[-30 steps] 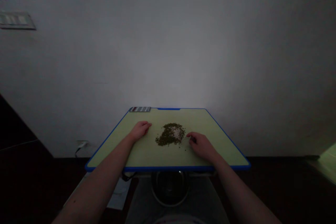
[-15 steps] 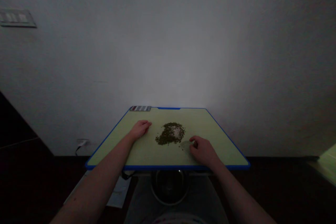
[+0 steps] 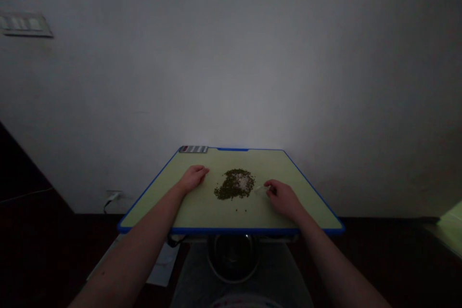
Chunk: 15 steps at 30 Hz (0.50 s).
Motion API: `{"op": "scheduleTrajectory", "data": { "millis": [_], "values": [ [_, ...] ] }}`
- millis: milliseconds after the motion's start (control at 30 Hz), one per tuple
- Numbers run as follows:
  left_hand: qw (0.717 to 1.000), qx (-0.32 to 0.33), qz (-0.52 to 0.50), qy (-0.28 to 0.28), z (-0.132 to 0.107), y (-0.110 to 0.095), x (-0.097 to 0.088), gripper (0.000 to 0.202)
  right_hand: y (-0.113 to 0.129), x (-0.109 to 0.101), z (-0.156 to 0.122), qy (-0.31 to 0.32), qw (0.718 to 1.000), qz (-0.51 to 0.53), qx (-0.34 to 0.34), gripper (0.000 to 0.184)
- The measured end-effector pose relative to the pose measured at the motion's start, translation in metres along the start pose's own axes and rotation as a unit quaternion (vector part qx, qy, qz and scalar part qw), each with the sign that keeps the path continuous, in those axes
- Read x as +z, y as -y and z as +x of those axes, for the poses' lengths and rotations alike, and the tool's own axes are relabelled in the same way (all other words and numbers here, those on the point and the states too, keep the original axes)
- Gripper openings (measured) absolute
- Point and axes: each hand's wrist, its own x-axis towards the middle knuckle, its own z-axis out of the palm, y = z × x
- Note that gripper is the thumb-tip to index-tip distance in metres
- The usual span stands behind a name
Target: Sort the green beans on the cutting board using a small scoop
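Observation:
A loose heap of small green beans [image 3: 228, 187], which look like mung beans, lies mid-table with a patch of pale, rice-like grains [image 3: 244, 183] on its right side. Just right of the heap, my right hand [image 3: 283, 197] pinches a small clear, thin tool [image 3: 260, 188], its tip pointing left at the pile's edge; its exact kind is too faint to tell. My left hand [image 3: 193, 178] rests on the table left of the heap, fingers curled together, nothing visible in them. Two stray beans [image 3: 241, 210] lie in front of the pile.
The pale yellow folding table [image 3: 306, 211] has a blue rim and stands against a grey wall [image 3: 231, 57]. A phone [image 3: 193, 149] lies at its far left corner. Below the front edge, a metal bowl [image 3: 234, 262] sits at my lap. A plug with cable [image 3: 113, 196] is low on the wall.
My right hand has moved slightly away from me, bringing the clear tool up beside the heap. Two stray beans now lie nearer the front edge. My left hand stays put.

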Motion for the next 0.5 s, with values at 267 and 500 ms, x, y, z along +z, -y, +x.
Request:
{"op": "scheduleTrajectory", "data": {
  "millis": [267,500],
  "values": [
    [1.0,0.005,-0.003,0.008,0.0,0.002,0.0,0.04,0.015,0.005,0.006,0.038,0.999,0.018,-0.021,0.023],
    [1.0,0.0,-0.003,0.011,-0.001,-0.004,0.001,0.038,0.022,0.006,0.002,0.064,0.997,0.035,-0.04,0.024]
  ]
}}
